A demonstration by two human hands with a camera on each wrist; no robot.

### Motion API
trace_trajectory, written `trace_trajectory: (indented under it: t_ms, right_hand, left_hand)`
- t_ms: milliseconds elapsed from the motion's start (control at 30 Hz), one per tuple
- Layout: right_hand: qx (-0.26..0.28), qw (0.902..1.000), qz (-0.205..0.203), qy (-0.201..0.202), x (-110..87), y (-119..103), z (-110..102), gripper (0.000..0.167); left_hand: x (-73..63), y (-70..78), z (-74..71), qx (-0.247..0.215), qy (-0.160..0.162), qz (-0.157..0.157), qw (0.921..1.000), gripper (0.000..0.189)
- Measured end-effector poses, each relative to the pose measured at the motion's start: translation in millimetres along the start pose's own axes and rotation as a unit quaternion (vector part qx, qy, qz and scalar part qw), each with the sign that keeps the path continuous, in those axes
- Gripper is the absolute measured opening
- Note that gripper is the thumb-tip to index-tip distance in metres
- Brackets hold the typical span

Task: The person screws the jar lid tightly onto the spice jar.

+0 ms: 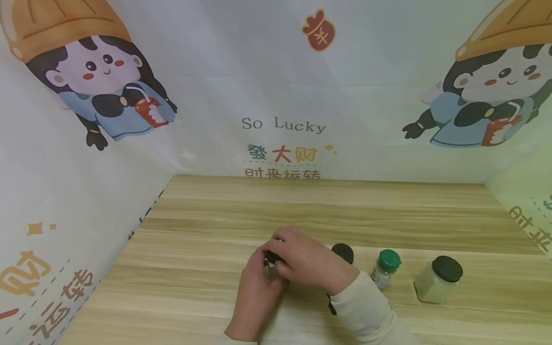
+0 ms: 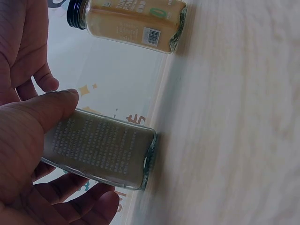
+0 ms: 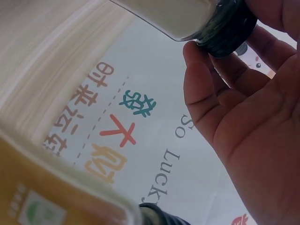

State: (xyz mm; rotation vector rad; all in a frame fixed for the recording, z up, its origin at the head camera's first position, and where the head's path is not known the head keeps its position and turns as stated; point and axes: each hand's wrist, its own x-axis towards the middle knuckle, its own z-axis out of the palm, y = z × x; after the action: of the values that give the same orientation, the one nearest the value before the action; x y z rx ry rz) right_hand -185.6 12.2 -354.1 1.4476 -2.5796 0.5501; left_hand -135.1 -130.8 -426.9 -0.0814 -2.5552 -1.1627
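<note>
My left hand (image 1: 258, 294) holds a square glass spice jar (image 2: 101, 150) filled with greyish-beige powder. Fine print covers the side facing the left wrist camera, and the thumb lies across its upper part. The jar stands upright, its base at or just over the wooden table. My right hand (image 1: 302, 261) grips the jar's black ribbed cap (image 3: 227, 30) from above, fingers curled around its edge. In the head view both hands cover most of the jar. Whether the cap sits tight or loose I cannot tell.
Right of the hands stands a turmeric powder jar (image 2: 136, 21), its black cap (image 1: 342, 253) showing behind my right forearm. Farther right are a green-capped bottle (image 1: 385, 269) and a black-lidded jar (image 1: 437, 280) of pale contents. Printed cloth (image 1: 215, 96) walls the wooden table (image 1: 194, 230).
</note>
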Motion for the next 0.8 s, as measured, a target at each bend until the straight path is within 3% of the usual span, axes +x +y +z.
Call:
trace_trajectory:
  t_ms: [433,633,800]
  right_hand:
    - [-0.008,0.9999,0.001,0.008,-0.1,-0.3,-0.1,0.029]
    - [0.003,0.9995,-0.022,0.022,-1.0,1.2,0.7,0.043]
    - [-0.001,0.9992,-0.035,0.021,-1.2,2.6,0.5,0.047]
  left_hand:
    - [0.4,-0.5,1.0,0.004,-0.001,0.004,1.0000,0.047]
    - [-0.3,-0.8,0.8,-0.009,-0.001,-0.005,0.9999,0.051]
    - [-0.8,-0.7,0.5,-0.010,0.003,0.007,0.9999,0.048]
